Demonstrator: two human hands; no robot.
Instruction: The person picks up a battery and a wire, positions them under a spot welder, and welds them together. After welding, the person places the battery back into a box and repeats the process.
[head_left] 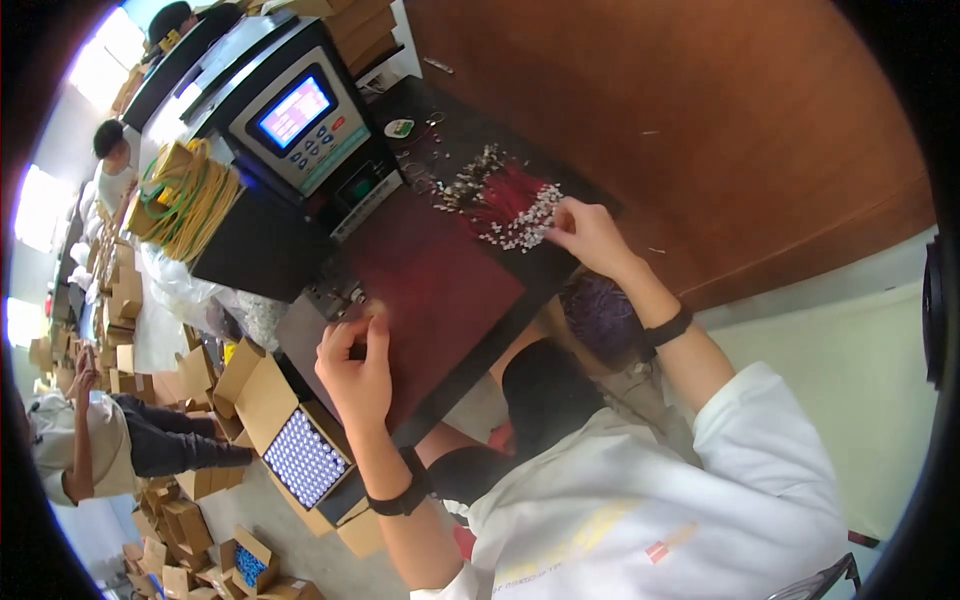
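Red wires: a heap of red wires (510, 205) with pale ends lies on the far right of the desk (575, 180), beyond the red mat (450, 285).
Right hand: the right hand (592, 235) is at the heap's near right edge, thumb and fingers drawn together at the white ends; whether they grip a wire, I cannot tell.
Left hand: the left hand (355, 370) is over the mat's left part, fingers bent and thumb close to them, near a small metal part (352, 296); anything pinched there is too small to make out.
How far along: many wires lie in the heap, so much seems left; no separate pile of finished pieces can be told.
Machine: a machine (335, 165) with a lit screen stands on the far left; yellow and green wire (190, 200) is coiled left of it.
Large carton: on the left, an open carton (268, 395) holds rows of white-and-blue pieces (305, 460).
Small carton: at the near left, an open box (270, 575) holds blue pieces (248, 565).
Plastic bag: a clear bag (178, 280) sits left of the machine; its contents are unclear.
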